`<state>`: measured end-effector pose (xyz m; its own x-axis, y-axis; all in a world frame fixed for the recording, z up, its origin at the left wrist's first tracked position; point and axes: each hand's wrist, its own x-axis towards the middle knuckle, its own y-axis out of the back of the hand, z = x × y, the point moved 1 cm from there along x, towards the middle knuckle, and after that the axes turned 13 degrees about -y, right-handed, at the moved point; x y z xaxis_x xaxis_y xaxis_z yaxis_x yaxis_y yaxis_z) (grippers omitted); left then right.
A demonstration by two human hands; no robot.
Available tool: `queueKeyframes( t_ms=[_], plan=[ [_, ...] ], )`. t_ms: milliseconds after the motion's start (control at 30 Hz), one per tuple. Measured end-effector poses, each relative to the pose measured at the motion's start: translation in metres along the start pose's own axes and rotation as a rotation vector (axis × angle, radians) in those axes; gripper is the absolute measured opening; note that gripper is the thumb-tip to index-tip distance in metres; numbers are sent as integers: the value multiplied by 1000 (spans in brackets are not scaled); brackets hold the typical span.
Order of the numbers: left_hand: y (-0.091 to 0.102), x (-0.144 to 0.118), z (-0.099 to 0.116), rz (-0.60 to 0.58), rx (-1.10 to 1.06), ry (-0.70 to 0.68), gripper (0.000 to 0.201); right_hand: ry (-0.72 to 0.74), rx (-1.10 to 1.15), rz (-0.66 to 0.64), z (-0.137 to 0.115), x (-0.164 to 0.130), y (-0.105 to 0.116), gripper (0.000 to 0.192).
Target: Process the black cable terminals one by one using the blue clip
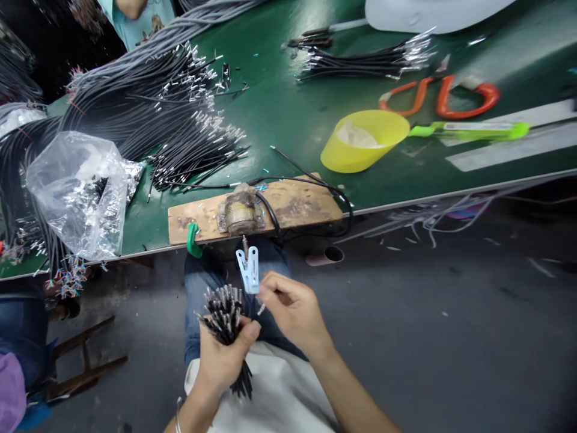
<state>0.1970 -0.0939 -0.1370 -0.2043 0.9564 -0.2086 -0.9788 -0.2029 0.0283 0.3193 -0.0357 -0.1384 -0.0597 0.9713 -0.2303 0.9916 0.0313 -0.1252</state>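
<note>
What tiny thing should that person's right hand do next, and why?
Maybe bring the right hand a little closer to the lower tip of the blue clip: that hand's fingers seem to pinch something small and pale just beside it, while the left hand holds the bundle of black wires.

Blue denim jeans (195, 307); creased off-white garment (283, 385); thin pale bracelet (178, 416) on left wrist (193, 410); forearms (349, 385) bare.
</note>
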Motion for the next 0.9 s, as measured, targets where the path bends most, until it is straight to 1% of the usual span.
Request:
queueKeyframes(
  t_ms=[33, 67, 167, 200, 233, 300, 367, 433, 500, 567, 633, 667, 700, 733, 800, 833, 867, 900],
  plan=[
    [1, 1, -8, -11, -23, 44, 27, -7, 28, -15, 0, 1, 2, 36],
    [1, 3, -17, -26, -53, 100, 29, -18, 61, -68, 1, 2, 3, 31],
    [1, 10, -42, -68, -122, 267, 41, -66, 130, -324, 4, 0, 6, 22],
    [0, 11, -46, -76, -137, 298, 45, -87, 141, -371, 6, -1, 6, 21],
    [0, 12, -46, -81, -158, 305, 46, -111, 154, -386, 7, -3, 5, 21],
    [-2, 10, -38, -89, -207, 264, 47, -166, 203, -339, 11, -6, 2, 26],
    [-5, 5, -22, -89, -234, 208, 46, -204, 252, -270, 14, -10, -2, 32],
    [-7, 1, -7, -80, -227, 171, 44, -188, 267, -175, 15, -14, -7, 33],
    [-8, -1, 3, -68, -203, 138, 43, -152, 268, -81, 14, -18, -10, 31],
    [-9, -1, 6, -55, -177, 108, 43, -164, 295, -58, 14, -21, -13, 30],
    [-10, 0, 7, -47, -156, 88, 42, -189, 317, -84, 15, -23, -15, 28],
    [-10, 1, 6, -47, -149, 83, 42, -166, 297, -73, 15, -24, -16, 26],
    [-11, 1, 6, -49, -144, 79, 43, -102, 248, -28, 16, -25, -16, 24],
    [-11, 2, 5, -53, -141, 76, 44, 3, 175, 44, 16, -26, -15, 21],
    [-12, 3, 5, -64, -137, 76, 46, 270, -5, 194, 14, -26, -12, 15],
    [-12, 3, 5, -69, -136, 78, 46, 394, -84, 240, 12, -26, -9, 14],
    [-12, 3, 5, -75, -135, 79, 46, 483, -143, 250, 10, -25, -6, 15],
    [-12, 3, 5, -81, -136, 79, 45, 521, -179, 215, 8, -23, -3, 15]
  ],
)
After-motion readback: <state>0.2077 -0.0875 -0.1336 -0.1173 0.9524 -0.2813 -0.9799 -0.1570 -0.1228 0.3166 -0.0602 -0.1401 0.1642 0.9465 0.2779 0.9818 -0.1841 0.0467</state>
